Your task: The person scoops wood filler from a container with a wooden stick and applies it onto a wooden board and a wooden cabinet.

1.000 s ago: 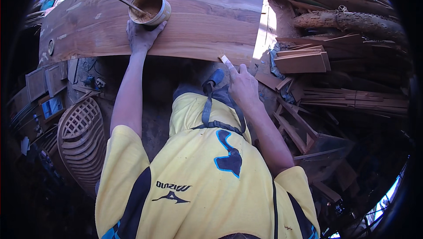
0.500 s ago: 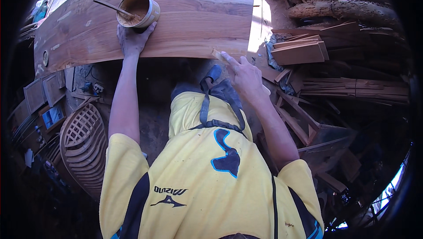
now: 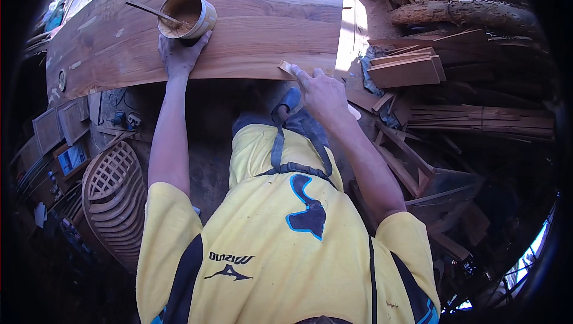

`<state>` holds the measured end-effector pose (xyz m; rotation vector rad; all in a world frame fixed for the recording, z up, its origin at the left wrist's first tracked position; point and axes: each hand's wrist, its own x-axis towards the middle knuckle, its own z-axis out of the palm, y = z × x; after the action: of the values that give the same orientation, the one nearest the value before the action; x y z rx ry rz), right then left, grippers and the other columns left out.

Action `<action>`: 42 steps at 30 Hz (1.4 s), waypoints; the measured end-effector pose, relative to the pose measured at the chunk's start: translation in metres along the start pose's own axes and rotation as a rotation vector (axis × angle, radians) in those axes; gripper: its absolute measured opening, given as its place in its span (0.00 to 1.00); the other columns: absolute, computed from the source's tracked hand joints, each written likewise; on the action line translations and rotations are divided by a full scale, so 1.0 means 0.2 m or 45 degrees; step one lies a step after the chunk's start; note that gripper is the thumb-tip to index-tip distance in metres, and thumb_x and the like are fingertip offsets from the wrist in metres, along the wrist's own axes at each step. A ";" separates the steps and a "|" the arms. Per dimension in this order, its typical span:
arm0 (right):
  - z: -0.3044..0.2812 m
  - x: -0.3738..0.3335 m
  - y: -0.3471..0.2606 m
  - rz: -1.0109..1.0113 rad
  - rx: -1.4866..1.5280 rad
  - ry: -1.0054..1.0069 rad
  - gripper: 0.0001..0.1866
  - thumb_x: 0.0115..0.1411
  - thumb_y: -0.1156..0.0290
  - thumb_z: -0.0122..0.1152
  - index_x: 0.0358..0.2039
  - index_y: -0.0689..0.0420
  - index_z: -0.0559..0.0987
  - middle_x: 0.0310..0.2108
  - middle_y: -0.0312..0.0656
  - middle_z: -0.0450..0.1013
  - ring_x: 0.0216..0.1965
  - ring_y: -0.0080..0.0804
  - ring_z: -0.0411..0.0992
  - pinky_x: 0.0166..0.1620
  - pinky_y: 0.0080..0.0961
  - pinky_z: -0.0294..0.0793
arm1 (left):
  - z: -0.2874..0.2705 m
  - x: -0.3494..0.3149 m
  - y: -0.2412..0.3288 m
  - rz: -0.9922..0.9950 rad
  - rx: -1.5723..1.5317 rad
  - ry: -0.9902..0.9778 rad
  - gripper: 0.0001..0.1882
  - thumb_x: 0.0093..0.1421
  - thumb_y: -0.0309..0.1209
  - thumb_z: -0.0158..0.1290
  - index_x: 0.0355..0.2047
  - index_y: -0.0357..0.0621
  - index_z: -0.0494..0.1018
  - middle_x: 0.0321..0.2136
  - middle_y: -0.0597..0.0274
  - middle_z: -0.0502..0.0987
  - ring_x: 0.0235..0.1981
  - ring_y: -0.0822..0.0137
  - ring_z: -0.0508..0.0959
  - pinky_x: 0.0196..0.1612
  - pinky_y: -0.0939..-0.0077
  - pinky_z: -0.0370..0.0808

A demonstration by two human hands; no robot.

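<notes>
Hands were both up on the wide wooden slab, which served as the tabletop. The left hand lay with fingers spread against the base of a round yellowish tin, touching it and steadying it near the slab's front edge; it did not wrap around the tin. Inside the tin sat a brownish paste or filler, and a thin stick leaned out over its left rim. The right hand was curled narrowly around a small flat scraper, whose pale blade pressed against the slab's front edge, well apart from the tin.

Judging by the surface, the work looked partly done at most. Pale smears and patches showed toward the slab's left end, perhaps filler already spread, though that was hard to tell for certain. Most of the grain across the middle and right looked bare, so a good deal of the edge and face probably remained. The tin appeared to hold plenty of paste.

Below the slab were stacked frames and a curved lattice piece on the left. Loose planks and a rough log lay to the right.
</notes>
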<state>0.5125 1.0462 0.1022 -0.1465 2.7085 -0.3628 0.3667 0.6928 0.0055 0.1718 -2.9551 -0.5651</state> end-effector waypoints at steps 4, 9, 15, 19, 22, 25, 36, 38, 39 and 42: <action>0.02 -0.05 0.12 -0.013 -0.052 -0.039 0.21 0.76 0.58 0.51 0.67 0.35 0.76 0.35 0.49 0.75 0.35 0.49 0.81 0.37 0.46 0.79 | -0.01 0.00 -0.01 0.027 0.019 -0.015 0.57 0.47 0.70 0.68 0.66 0.42 0.69 0.64 0.46 0.70 0.69 0.48 0.65 0.73 0.51 0.60; -0.05 -0.10 0.10 0.129 -0.146 -0.111 0.23 0.76 0.58 0.52 0.69 0.33 0.74 0.34 0.48 0.74 0.34 0.49 0.81 0.37 0.46 0.79 | -0.04 -0.01 0.02 0.025 0.009 0.000 0.55 0.47 0.70 0.68 0.64 0.41 0.70 0.63 0.48 0.72 0.67 0.50 0.66 0.73 0.53 0.60; 0.17 -0.06 0.05 -0.013 0.096 0.027 0.25 0.74 0.60 0.54 0.70 0.35 0.72 0.36 0.49 0.75 0.33 0.51 0.80 0.38 0.49 0.80 | -0.04 0.00 0.02 0.027 -0.040 -0.030 0.58 0.47 0.70 0.68 0.67 0.41 0.67 0.67 0.50 0.69 0.71 0.52 0.64 0.75 0.52 0.56; 0.13 -0.09 -0.02 0.105 0.086 0.065 0.25 0.73 0.61 0.57 0.69 0.35 0.74 0.36 0.47 0.77 0.35 0.51 0.80 0.39 0.47 0.79 | -0.03 0.01 0.00 0.050 -0.040 -0.069 0.63 0.48 0.72 0.66 0.72 0.40 0.61 0.71 0.49 0.65 0.75 0.53 0.59 0.78 0.50 0.51; 0.09 -0.05 -0.14 0.226 0.077 0.044 0.24 0.73 0.61 0.57 0.69 0.37 0.75 0.37 0.48 0.78 0.37 0.52 0.80 0.41 0.47 0.79 | -0.02 0.02 0.00 0.074 -0.055 -0.062 0.64 0.49 0.74 0.64 0.73 0.39 0.60 0.71 0.49 0.65 0.76 0.54 0.57 0.79 0.50 0.49; 0.07 -0.05 -0.19 0.314 -0.002 0.000 0.23 0.71 0.63 0.58 0.67 0.40 0.77 0.38 0.50 0.79 0.39 0.52 0.81 0.43 0.47 0.79 | 0.01 0.01 -0.04 0.159 -0.082 0.037 0.65 0.50 0.76 0.62 0.74 0.39 0.58 0.71 0.49 0.64 0.77 0.55 0.55 0.80 0.50 0.47; -0.47 0.40 -0.76 -0.120 0.068 0.335 0.18 0.73 0.69 0.54 0.61 0.49 0.80 0.41 0.52 0.80 0.37 0.55 0.82 0.42 0.47 0.81 | -0.02 -0.05 -0.01 0.122 -0.285 0.023 0.60 0.49 0.66 0.69 0.72 0.44 0.58 0.69 0.52 0.67 0.77 0.57 0.57 0.79 0.47 0.48; -0.56 0.64 -0.94 -0.188 -0.268 0.293 0.15 0.69 0.71 0.56 0.54 0.56 0.82 0.37 0.53 0.80 0.37 0.53 0.83 0.39 0.46 0.83 | -0.01 -0.03 -0.01 0.120 -0.326 0.064 0.60 0.48 0.63 0.71 0.73 0.49 0.56 0.70 0.57 0.66 0.77 0.56 0.57 0.79 0.45 0.49; -0.58 0.76 -1.01 -0.216 -0.276 0.297 0.15 0.69 0.71 0.56 0.54 0.56 0.82 0.37 0.53 0.80 0.37 0.53 0.83 0.39 0.46 0.83 | -0.02 -0.01 -0.01 0.132 -0.366 0.073 0.61 0.47 0.61 0.73 0.74 0.54 0.54 0.70 0.62 0.65 0.77 0.56 0.58 0.79 0.43 0.49; -0.59 0.95 -1.17 -0.320 -0.521 0.093 0.14 0.66 0.72 0.58 0.49 0.60 0.85 0.39 0.54 0.81 0.38 0.50 0.84 0.40 0.43 0.84 | -0.04 0.02 -0.03 0.100 -0.413 0.079 0.60 0.46 0.59 0.74 0.73 0.54 0.56 0.70 0.63 0.66 0.76 0.54 0.59 0.78 0.42 0.50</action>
<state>0.3026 0.8186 0.1998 -0.6018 2.8077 0.1256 0.3653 0.6833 0.0104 0.0387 -2.7471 -0.9937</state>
